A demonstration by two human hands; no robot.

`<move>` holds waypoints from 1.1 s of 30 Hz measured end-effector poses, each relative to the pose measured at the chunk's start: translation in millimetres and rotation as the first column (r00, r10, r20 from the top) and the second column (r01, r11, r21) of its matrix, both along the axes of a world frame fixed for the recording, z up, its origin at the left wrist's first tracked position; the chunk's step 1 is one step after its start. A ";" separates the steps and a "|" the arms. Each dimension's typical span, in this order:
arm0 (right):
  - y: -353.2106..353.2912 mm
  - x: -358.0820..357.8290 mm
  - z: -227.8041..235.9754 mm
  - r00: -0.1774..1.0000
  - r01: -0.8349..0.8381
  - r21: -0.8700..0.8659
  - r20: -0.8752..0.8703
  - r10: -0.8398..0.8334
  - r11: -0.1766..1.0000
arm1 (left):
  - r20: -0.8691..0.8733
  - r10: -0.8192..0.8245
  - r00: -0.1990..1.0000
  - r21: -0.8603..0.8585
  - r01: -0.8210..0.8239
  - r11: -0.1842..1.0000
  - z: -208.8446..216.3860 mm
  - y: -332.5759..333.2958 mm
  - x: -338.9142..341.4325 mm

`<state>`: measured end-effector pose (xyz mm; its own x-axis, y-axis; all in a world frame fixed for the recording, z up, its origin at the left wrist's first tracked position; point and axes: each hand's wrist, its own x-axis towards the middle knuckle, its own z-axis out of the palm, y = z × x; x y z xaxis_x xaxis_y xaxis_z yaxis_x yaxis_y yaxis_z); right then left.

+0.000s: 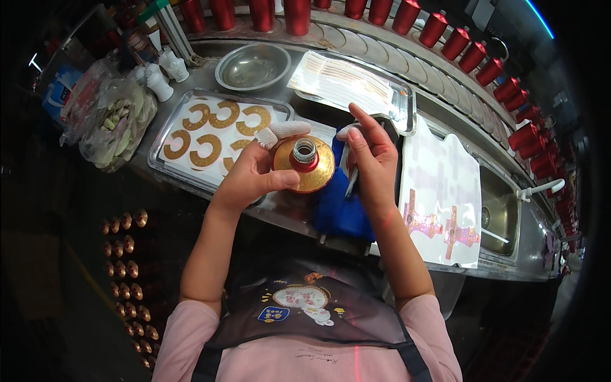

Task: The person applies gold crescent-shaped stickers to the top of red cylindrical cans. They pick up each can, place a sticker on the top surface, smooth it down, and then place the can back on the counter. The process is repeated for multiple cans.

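My left hand (249, 178) is closed around a red bottle (307, 184) with a gold, ring-shaped shoulder (323, 163). The bottle's open glass neck points up toward me, and my thumb presses on the gold surface. A white finger cover (289, 129) sits on a finger of this hand. Just right of the bottle, my right hand (377, 159) grips a thin grey tool (352, 183) low in the palm; its exact kind I cannot make out. The index finger of that hand stretches upward, and another white cover shows on a fingertip. Beneath the hands lies a blue cloth (344, 213).
Left stands a metal tray (154, 151) of gold C-shaped decals (206, 150), behind it a metal bowl (280, 76). Right are a strip-filled tray (408, 108), a white sheet (439, 159) with pink decals and a sink (493, 210). Red bottles (435, 28) line the curved conveyor.
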<state>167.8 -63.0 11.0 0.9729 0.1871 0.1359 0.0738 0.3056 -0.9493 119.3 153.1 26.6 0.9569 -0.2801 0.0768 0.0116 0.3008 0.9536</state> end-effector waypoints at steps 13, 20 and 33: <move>-2.0 -18.8 -10.1 0.973 -0.232 -0.069 -0.010 0.232 0.970 | 0.104 0.223 0.969 0.238 -0.242 0.941 6.0 -26.3 -14.6; 1.6 -24.5 -2.8 0.963 -0.229 0.024 -0.139 0.230 0.973 | 0.064 0.281 0.958 0.157 -0.288 0.945 1.0 -34.1 -16.1; 4.1 -25.5 4.8 0.981 -0.172 -0.166 -0.117 0.154 0.971 | 0.033 0.161 0.986 0.256 -0.164 0.953 17.3 -18.3 -14.6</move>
